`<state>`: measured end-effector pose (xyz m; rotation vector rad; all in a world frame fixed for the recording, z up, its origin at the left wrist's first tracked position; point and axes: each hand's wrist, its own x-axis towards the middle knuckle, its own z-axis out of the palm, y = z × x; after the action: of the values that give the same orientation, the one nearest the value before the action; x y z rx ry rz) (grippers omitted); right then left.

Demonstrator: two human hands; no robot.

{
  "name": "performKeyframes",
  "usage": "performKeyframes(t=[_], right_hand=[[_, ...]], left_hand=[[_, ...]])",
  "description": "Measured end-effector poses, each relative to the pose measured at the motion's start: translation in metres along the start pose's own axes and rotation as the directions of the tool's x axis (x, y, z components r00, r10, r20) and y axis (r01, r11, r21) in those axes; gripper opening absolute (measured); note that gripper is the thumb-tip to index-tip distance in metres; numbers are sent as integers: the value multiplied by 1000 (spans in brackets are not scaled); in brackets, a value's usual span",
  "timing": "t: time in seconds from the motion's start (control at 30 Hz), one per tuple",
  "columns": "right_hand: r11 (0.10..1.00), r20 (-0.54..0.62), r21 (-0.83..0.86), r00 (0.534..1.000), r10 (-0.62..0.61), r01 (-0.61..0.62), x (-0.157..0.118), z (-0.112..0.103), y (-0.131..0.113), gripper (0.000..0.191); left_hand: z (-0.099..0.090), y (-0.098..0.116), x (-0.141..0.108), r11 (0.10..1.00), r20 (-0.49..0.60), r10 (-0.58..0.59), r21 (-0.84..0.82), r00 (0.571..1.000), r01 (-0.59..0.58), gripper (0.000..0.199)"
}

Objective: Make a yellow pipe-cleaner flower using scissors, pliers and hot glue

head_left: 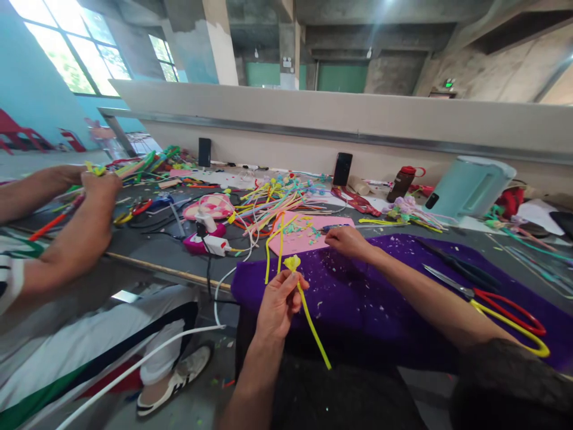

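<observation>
Left hand [278,304] up off the counter [170,248], fingers pinching a yellow pipe-cleaner flower [293,263] just below its head, stem trailing down; right hand [347,240] on the pink sheet [308,236], fingers curled round a small dark tool [330,227]; scissors [496,301] lie on the purple felt [358,286].

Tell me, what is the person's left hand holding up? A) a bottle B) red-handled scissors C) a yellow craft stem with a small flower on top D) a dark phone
C: the left hand pinches a yellow craft stem, while the scissors lie on the purple cloth.
</observation>
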<state>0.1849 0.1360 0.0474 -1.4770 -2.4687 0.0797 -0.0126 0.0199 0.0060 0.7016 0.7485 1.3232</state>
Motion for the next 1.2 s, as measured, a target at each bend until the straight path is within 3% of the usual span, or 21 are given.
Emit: performKeyframes(t=[0.17, 0.37, 0.53, 0.8, 1.2], right_hand=[[991, 28, -124, 999, -38, 41, 49, 18, -18, 29], [953, 138, -268, 984, -109, 143, 76, 35, -34, 27], [911, 206, -348, 966, -156, 221, 78, 36, -35, 26], [891, 213, -365, 956, -204, 271, 64, 32, -34, 27], [924, 222, -345, 971, -90, 164, 87, 40, -34, 30]], left_hand=[[-1, 1, -1, 999, -15, -29, -35, 999, 29, 23], [-2, 2, -1, 997, -34, -53, -50, 998, 52, 26], [-4, 1, -2, 997, -23, -58, -49, 998, 57, 26], [0, -1, -3, 998, -15, -42, -41, 999, 42, 25], [-2, -1, -3, 998, -21, -45, -54, 999, 44, 25]])
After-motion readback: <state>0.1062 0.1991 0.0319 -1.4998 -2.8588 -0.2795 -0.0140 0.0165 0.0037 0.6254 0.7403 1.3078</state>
